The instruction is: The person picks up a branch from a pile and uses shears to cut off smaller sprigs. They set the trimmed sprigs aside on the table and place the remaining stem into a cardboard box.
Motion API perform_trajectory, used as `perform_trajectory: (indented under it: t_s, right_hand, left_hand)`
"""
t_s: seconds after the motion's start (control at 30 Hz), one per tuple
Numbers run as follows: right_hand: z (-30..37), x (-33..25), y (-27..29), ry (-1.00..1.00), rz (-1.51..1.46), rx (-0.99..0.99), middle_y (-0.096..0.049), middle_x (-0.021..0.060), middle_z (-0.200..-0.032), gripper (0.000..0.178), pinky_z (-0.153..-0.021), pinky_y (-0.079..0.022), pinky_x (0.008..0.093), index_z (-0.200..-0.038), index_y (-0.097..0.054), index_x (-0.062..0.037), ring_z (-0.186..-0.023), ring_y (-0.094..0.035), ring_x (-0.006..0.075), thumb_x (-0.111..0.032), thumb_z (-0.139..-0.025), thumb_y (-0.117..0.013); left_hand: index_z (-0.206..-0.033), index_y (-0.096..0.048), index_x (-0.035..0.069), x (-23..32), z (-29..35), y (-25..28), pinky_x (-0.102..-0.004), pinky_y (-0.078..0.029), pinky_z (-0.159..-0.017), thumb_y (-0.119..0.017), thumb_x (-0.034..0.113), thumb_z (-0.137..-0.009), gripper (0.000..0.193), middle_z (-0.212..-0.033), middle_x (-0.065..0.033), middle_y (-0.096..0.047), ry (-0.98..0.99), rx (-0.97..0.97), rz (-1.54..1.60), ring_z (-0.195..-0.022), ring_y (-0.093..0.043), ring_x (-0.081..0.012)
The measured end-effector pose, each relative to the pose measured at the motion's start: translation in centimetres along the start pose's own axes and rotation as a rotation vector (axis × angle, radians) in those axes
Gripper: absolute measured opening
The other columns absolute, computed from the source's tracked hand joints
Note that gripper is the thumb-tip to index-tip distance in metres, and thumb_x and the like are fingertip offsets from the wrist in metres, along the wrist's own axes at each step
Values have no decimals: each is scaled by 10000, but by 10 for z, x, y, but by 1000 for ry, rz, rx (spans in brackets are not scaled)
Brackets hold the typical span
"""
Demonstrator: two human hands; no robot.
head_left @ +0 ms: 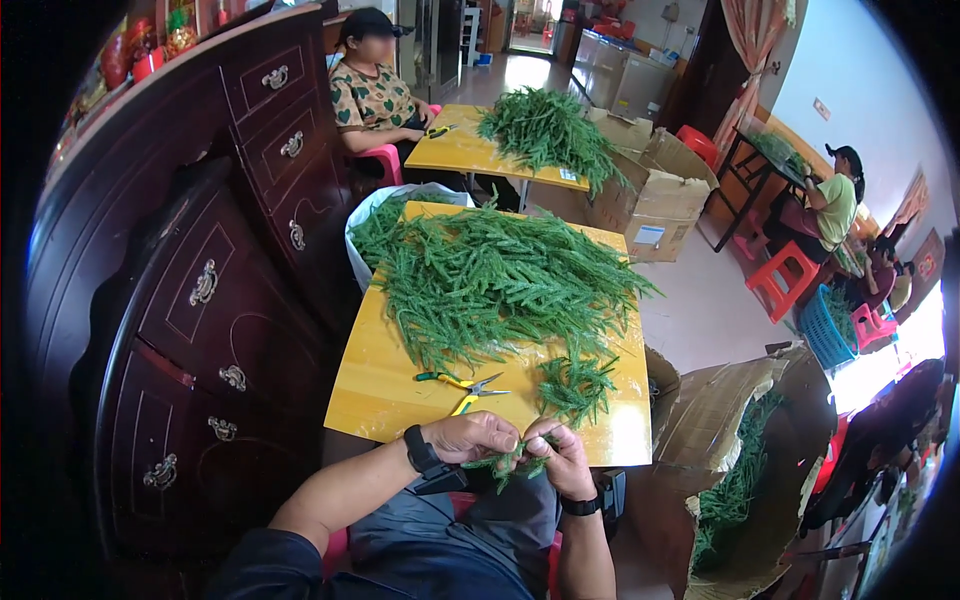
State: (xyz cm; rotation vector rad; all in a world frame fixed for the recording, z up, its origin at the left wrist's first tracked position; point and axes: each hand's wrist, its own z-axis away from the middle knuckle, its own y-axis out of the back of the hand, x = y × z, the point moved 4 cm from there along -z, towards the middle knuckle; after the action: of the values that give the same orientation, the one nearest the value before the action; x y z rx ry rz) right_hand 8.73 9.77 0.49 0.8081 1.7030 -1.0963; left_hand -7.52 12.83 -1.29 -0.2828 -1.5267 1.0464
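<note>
Close together at the table's near edge, my left hand and my right hand pinch a small green artificial pine sprig between thumbs and fingers. Its needles hang down over my lap. Just beyond my left hand lie needle-nose pliers with yellow and green handles, jaws pointing right. A small bundle of green sprigs rests on the table past my right hand. Behind these, a large heap of green pine sprigs covers much of the yellow table.
A torn cardboard box holding greenery stands at my right; a white sack of sprigs is beyond the table's left side. Dark wooden cabinets line the left. Ahead, a person sits at another yellow table. Other people sit at right.
</note>
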Motion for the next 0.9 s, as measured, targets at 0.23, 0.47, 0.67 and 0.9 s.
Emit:
perform_trajectory:
  t_s: [0.23,0.47,0.67,0.9]
  right_hand:
    - [-1,-1,6,60,38,33,-610,47,-882,78,-707,-495,271,-969,-590,-20,-769,-594,127,-94,-989,-575]
    - [-1,-7,-2,13,15,0,-610,44,-875,76,-706,-491,266,-967,-603,-20,-771,-592,120,-92,-984,-584]
    - [0,0,-2,19,143,2,-621,40,-861,77,-699,-476,251,-936,-623,-23,-775,-582,97,-87,-973,-602]
    - [-8,10,-5,-216,399,297,-627,21,-826,72,-694,-460,244,-926,-635,-27,-783,-566,79,-92,-955,-622]
  left_hand:
    - [-1051,-660,-43,4,-4,-1,-330,-498,-874,-652,273,-938,335,-978,-128,-691,26,-41,51,-914,-661,-206]
    - [-1034,-664,-29,12,0,-6,-283,-508,-757,-688,257,-903,315,-960,-105,-687,113,-63,-45,-841,-657,-173]
    - [-904,-653,34,13,-2,-3,-273,-485,-662,-680,220,-878,190,-841,-23,-660,158,-29,-415,-719,-617,-122]
    - [-710,-566,65,50,4,-42,-397,-470,-578,-692,145,-771,161,-675,-75,-608,-543,648,-1892,-631,-595,-263]
